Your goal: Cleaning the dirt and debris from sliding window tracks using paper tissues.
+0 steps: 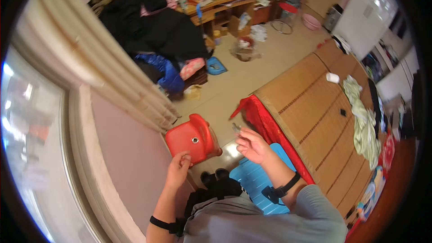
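Observation:
My right hand (253,146) is raised in front of me, thumb and fingertips closed on a small greyish, shiny piece (236,128) whose kind I cannot make out. My left hand (180,167) is at the near edge of a red plastic chair (182,138), its fingers curled together. Whatever those fingers may hold is too small or hidden to tell. On the chair's seat there is a small round silvery ring (195,140) with a dark middle, just beyond my left hand.
Below my right forearm stands a blue plastic seat (254,180). A bed with a brown mat (310,103) fills the right, bearing a white roll (332,78) and a pale green cloth (360,117). Curtains (90,54) and a window line the left. Dark clothes (153,31) are heaped ahead.

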Demonstrator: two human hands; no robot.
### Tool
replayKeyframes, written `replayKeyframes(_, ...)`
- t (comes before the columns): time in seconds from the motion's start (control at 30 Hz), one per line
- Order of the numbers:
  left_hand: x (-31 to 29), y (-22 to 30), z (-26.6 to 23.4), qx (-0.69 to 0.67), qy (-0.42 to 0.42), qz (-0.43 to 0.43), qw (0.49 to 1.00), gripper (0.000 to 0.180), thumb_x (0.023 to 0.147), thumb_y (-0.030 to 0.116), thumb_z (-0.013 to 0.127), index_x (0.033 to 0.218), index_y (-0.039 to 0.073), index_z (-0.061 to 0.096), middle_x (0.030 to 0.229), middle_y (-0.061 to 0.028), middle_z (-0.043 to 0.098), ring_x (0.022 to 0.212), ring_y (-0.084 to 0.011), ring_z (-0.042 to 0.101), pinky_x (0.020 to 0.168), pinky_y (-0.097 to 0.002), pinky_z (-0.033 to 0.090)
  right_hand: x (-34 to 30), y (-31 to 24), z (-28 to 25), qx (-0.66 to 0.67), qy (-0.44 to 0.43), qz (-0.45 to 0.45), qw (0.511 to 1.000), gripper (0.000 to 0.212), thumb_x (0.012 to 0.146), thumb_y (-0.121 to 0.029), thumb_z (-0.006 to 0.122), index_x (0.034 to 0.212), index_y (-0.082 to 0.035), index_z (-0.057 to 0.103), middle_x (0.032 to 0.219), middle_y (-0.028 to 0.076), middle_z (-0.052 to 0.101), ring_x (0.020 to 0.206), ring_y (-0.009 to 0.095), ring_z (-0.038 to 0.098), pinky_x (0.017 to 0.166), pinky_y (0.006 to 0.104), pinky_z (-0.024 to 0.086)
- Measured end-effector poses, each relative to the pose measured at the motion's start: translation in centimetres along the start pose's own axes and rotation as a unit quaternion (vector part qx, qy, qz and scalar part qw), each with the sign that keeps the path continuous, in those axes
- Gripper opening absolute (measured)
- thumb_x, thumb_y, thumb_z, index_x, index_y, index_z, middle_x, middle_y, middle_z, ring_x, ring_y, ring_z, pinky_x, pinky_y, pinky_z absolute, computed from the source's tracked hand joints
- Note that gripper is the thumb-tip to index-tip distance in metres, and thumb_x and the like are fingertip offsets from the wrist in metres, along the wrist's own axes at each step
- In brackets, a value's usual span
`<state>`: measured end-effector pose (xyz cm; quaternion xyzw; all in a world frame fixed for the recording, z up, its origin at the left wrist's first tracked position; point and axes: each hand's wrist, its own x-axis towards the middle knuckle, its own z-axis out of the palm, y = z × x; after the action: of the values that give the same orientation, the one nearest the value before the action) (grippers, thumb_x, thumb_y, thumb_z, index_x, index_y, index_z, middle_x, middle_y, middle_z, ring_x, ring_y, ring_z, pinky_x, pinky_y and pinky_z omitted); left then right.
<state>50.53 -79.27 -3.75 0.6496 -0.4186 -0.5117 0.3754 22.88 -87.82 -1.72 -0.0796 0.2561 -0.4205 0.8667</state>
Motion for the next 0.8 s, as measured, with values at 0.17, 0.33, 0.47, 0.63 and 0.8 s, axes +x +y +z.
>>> replayKeyframes(0.17,10.0,-0.1,-0.7,0.039,-0.089,0.06,0.993,0.025,0.092,0.013,0.054,0.113,0.0,0.056,0.087,-0.0063,0.061,0.075,-0.0116,0.06,0.069,-0.0242,0.048,4.6,0.0,0.3,0.008,0.016,-0.078,0.997,0.008,0.09,-0.009,0.053,0.098,-0.01,0.055,0.086,-0.002,0.053,0.06,0.006,0.038,0.051,0.0201,0.032)
replayKeyframes(0.33,15.1,-2.7,0.3,-0.019,-0.148,0.049,0.988,0.026,0.092,0.011,0.053,0.115,-0.002,0.053,0.089,-0.0075,0.061,0.079,-0.0127,0.061,0.071,-0.0255,0.05,6.0,0.1,1.7,0.046,0.088,-0.124,0.987,0.01,0.09,-0.01,0.055,0.1,-0.011,0.055,0.085,-0.002,0.053,0.059,0.006,0.038,0.051,0.02,0.032)
replayKeyframes(0.47,16.6,-2.3,0.7,0.031,-0.19,0.029,0.981,0.026,0.092,0.01,0.052,0.114,-0.003,0.053,0.094,-0.0087,0.06,0.082,-0.0138,0.06,0.073,-0.0261,0.052,7.0,-1.0,2.0,0.061,0.126,-0.137,0.981,0.009,0.089,-0.011,0.057,0.097,-0.011,0.055,0.083,-0.002,0.053,0.059,0.006,0.038,0.05,0.0195,0.031)
replayKeyframes(0.63,18.3,-4.7,1.5,-0.069,-0.155,0.012,0.985,0.024,0.093,0.011,0.052,0.114,-0.001,0.054,0.09,-0.005,0.06,0.08,-0.0114,0.059,0.07,-0.0246,0.05,9.0,-4.5,0.4,0.038,0.097,-0.13,0.986,0.007,0.09,-0.013,0.056,0.097,-0.011,0.057,0.082,-0.003,0.055,0.06,0.006,0.043,0.051,0.0202,0.033)
replayKeyframes(0.8,21.3,-6.8,2.8,-0.002,-0.115,0.026,0.993,0.023,0.093,0.01,0.052,0.113,0.0,0.055,0.087,-0.0042,0.059,0.077,-0.0104,0.057,0.067,-0.0248,0.049,12.6,-10.5,-1.6,0.04,0.097,-0.105,0.989,0.006,0.09,-0.013,0.056,0.095,-0.01,0.057,0.08,-0.003,0.054,0.059,0.006,0.042,0.05,0.0204,0.033)
